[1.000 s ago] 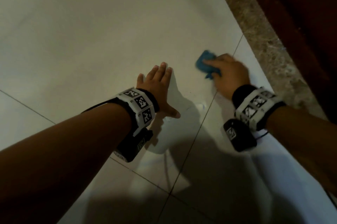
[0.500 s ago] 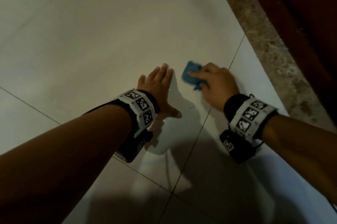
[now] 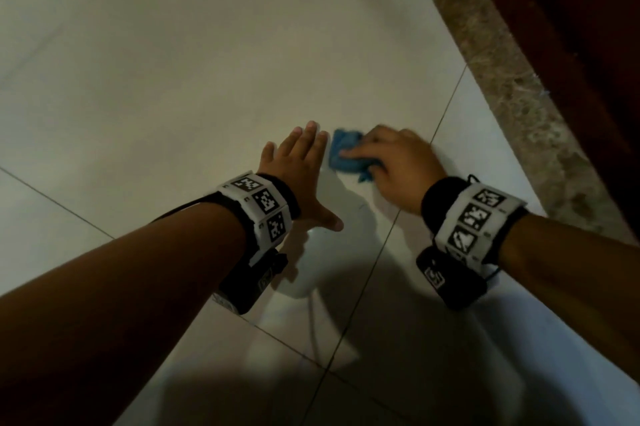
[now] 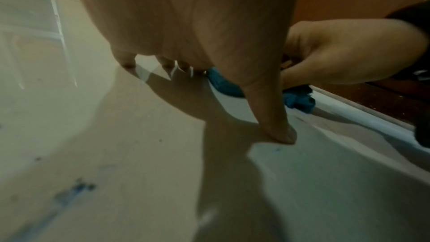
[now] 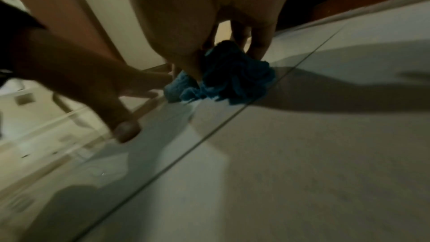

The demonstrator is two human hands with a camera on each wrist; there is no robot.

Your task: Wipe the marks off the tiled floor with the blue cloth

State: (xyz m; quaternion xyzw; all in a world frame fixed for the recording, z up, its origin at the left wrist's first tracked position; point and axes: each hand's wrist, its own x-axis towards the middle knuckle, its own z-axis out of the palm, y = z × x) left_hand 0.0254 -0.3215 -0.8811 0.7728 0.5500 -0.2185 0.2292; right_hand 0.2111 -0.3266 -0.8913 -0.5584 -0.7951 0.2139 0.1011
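Right hand grip: the right hand [image 3: 398, 165] has its fingers curled round the blue cloth [image 3: 346, 155], bunching it and pressing it down on the tiled floor [image 3: 173, 79]; the right wrist view shows the thumb and fingers [image 5: 260, 43] closed on the crumpled fabric [image 5: 232, 78].
Left hand grip: the left hand [image 3: 301, 165] lies flat on the floor, fingers straight and close together, thumb [image 4: 274, 126] spread out to the side with its tip on the tile; it holds nothing.
Cloth: under the right hand's fingers, with one end sticking out past the fingertips toward the left hand, just beside that hand's fingers; whether it touches them cannot be told.
Grout line: a dark grout line [image 3: 415, 183] runs just past the right hand's grip, on the side away from the left hand, and passes under the right wrist.
Marks: blue smudges [image 4: 74, 192] show on the tile behind the left hand's grip, near the wrist, well apart from the cloth.
Stone strip: a mottled brown stone strip [image 3: 502, 79] borders the tiles beyond the right hand, with dark wood [image 3: 571, 27] behind it.
Wristbands: both wrists wear a patterned wristband [image 3: 263, 207], each with a black camera unit below.
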